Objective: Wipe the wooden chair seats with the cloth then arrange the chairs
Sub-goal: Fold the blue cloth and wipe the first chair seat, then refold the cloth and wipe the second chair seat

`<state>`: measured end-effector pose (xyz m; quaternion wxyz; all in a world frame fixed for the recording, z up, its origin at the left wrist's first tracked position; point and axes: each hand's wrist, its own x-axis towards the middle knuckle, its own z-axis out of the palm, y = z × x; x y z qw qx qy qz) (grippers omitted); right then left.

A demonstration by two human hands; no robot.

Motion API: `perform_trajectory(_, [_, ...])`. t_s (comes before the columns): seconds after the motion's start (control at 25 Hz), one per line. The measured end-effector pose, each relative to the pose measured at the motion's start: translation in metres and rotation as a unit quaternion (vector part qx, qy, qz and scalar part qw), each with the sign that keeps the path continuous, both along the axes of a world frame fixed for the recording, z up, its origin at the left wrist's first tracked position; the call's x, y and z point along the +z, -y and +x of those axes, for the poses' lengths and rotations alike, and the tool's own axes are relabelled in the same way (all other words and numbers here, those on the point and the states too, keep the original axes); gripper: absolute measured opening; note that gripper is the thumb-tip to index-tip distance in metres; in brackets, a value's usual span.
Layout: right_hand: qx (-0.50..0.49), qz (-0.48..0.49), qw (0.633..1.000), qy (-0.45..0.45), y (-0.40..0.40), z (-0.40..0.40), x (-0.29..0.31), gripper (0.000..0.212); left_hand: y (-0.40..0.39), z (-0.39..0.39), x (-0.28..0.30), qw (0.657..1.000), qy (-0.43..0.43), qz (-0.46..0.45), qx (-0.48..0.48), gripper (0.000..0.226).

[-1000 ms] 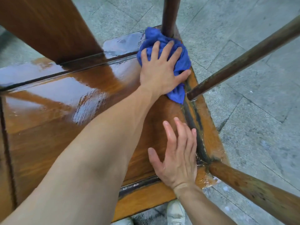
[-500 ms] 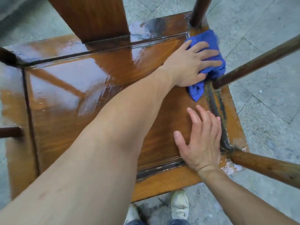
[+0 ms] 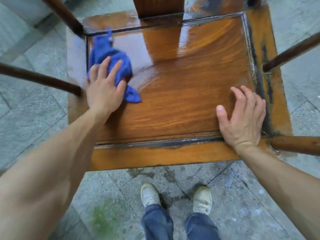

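- Left hand (image 3: 103, 87): fingers straight, pressing blue cloth (image 3: 110, 56) flat on wet wooden chair seat (image 3: 181, 101), far-left corner.
- Right hand (image 3: 242, 116): fingers spread, resting on seat's near-right corner.

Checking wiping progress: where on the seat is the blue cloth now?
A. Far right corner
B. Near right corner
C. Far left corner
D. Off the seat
C: the left hand presses the blue cloth onto the seat near its far left corner.

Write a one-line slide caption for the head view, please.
Left hand presses blue cloth on wet chair seat; right hand braces.
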<state>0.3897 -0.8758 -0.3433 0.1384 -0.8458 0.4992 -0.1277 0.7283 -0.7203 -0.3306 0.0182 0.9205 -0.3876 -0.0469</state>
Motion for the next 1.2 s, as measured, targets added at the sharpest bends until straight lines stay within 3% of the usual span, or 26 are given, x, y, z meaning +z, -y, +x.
perform_trajectory(0.16, [0.004,0.019,1.000,-0.005,0.001,-0.001,0.005,0.058,-0.083,-0.086,0.004,0.987,-0.017,-0.007,0.159,0.063])
perform_trajectory(0.24, [0.007,0.031,0.999,-0.011,0.001,-0.003,0.005,0.058,-0.102,-0.141,0.006,0.983,-0.032,-0.019,0.178,0.063])
perform_trajectory(0.36, [-0.004,0.061,0.998,-0.001,0.003,-0.002,0.010,0.058,-0.097,-0.208,0.007,0.997,-0.050,-0.010,0.060,0.065])
perform_trajectory(0.52, [-0.029,0.110,0.993,0.013,-0.008,0.001,0.022,0.059,-0.029,-0.265,0.009,0.992,-0.057,0.030,-0.110,0.071])
perform_trajectory(0.72, [-0.089,0.176,0.975,0.102,-0.035,-0.023,0.040,0.051,0.037,-0.303,0.017,0.934,-0.130,0.040,-0.331,0.076])
perform_trajectory(0.84, [-0.148,0.241,0.954,0.094,-0.039,-0.041,0.056,0.047,0.055,-0.294,0.032,0.910,-0.135,0.064,-0.387,0.082])
perform_trajectory(0.92, [-0.112,0.296,0.945,0.082,-0.044,-0.048,0.068,0.046,0.051,-0.290,0.052,0.906,-0.149,0.087,-0.387,0.063])
perform_trajectory(1.0, [-0.075,0.370,0.923,0.078,-0.050,-0.047,0.081,0.036,0.033,-0.290,0.059,0.904,-0.243,0.075,-0.343,0.045])
perform_trajectory(1.08, [-0.048,0.462,0.883,0.070,-0.058,-0.043,0.093,0.023,0.002,-0.289,0.070,0.894,-0.343,0.033,-0.287,0.044])
perform_trajectory(1.2, [0.031,0.528,0.848,0.043,-0.071,-0.039,0.115,0.030,-0.039,-0.274,0.095,0.889,-0.397,-0.052,-0.223,0.046])
